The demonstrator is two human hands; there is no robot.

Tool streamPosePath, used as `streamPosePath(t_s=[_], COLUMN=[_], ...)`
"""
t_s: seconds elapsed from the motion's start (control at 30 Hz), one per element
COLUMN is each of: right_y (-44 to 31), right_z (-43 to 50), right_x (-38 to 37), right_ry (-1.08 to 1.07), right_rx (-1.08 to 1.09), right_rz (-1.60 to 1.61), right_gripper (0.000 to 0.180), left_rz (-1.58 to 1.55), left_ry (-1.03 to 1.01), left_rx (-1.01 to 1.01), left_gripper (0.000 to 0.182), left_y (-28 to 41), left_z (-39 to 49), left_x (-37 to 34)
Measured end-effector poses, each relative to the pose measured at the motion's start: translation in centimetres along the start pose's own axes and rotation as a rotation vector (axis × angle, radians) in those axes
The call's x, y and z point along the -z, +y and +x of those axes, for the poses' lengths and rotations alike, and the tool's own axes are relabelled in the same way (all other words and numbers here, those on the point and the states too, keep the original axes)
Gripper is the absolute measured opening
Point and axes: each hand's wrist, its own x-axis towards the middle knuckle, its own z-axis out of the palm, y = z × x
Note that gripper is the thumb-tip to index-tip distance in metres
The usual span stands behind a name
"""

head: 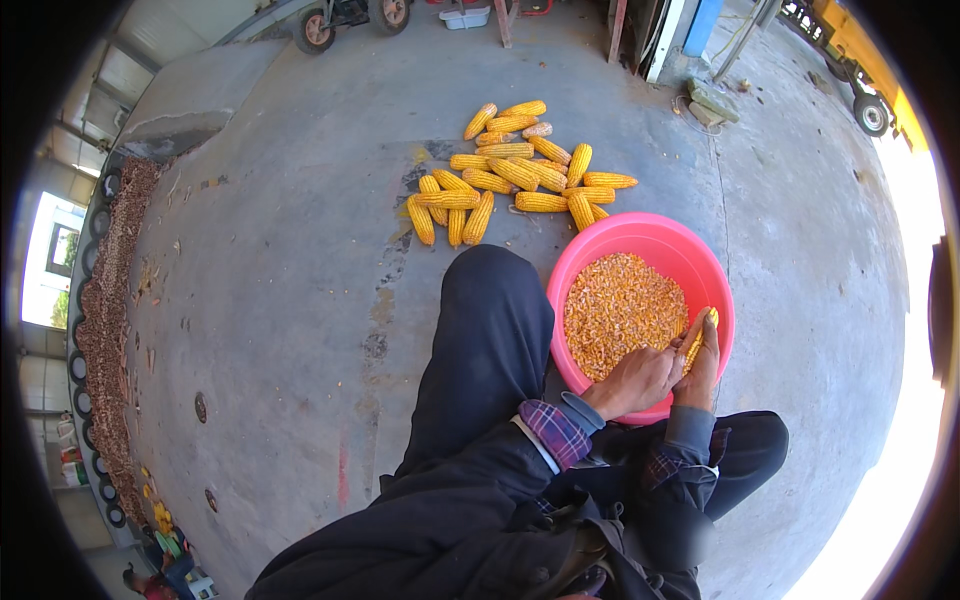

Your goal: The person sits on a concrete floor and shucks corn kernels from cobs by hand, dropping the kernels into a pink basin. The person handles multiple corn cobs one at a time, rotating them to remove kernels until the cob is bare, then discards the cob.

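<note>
Above the right side of a pink plastic tub, my right hand holds an ear of corn with yellow kernels. My left hand reaches across from the left, its fingers closed against the ear's lower end. A tan, kernel-free length runs alongside the yellow rows; I cannot tell whether it is the ear's stripped side or a separate cob. Loose corn kernels cover the bottom of the tub, which stands between my knees.
Several unshelled ears of corn lie on the concrete floor beyond the tub. Bare cobs are heaped along the left wall. Another person sits at the lower left. A wheeled cart and a yellow vehicle stand farther off.
</note>
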Motion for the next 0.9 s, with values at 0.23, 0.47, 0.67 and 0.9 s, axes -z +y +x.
streamPosePath(t_s=[0.23,0.47,0.67,0.9], right_y=[0.5,1.5,1.8,3.1], right_z=[1.6,-1.0,1.3,1.7], right_x=[1.4,-1.2,1.9,1.4], right_ry=[-0.031,-0.084,-0.151,-0.168], right_rx=[-0.031,-0.052,-0.065,-0.042], right_rz=[0.079,0.052,0.061,0.160], right_gripper=[0.035,0.032,0.033,0.040], left_rz=[-0.071,-0.119,-0.264,-0.122], left_ry=[0.093,-0.079,-0.121,-0.084], left_rx=[-0.008,0.223,0.156,0.164], left_gripper=[0.049,0.068,0.064,0.053], left_y=[-2.1,0.0,-0.1,-1.1], left_z=[0.8,0.7,0.8,0.8], left_x=[-0.9,1.9,1.5,0.6])
